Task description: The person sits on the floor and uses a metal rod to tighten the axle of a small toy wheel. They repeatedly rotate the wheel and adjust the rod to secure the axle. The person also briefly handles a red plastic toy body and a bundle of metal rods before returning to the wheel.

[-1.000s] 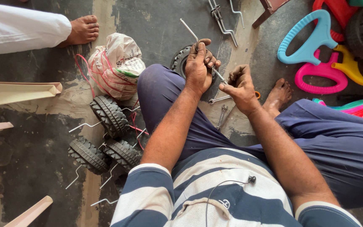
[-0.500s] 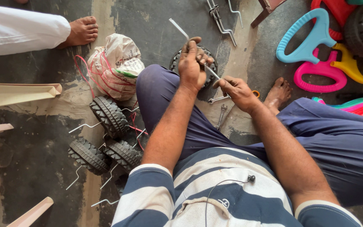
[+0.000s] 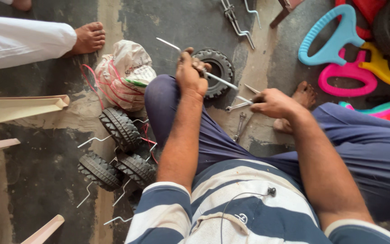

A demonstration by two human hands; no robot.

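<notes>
I sit on the floor with my knees apart. My left hand (image 3: 191, 74) grips a thin bent metal rod (image 3: 220, 80) just over my left knee, above a small black toy wheel (image 3: 220, 68) that lies on the floor. The rod's far end sticks out to the upper left of the fist. My right hand (image 3: 271, 103) is closed on a metal tool (image 3: 240, 105) whose tip points left, just below the rod's near end. A small spanner (image 3: 239, 127) lies on the floor between my legs.
Several black wheels with wire axles (image 3: 120, 149) are piled left of my knee, beside a tied cloth bag (image 3: 123, 74). Another person's bare foot (image 3: 86, 38) and white trouser leg are upper left. Coloured plastic handles (image 3: 339, 49) lie upper right; metal brackets (image 3: 238, 18) at the top.
My right hand has come away from the rod and dropped lower right with the tool. My left hand has turned the rod flatter over the wheel.
</notes>
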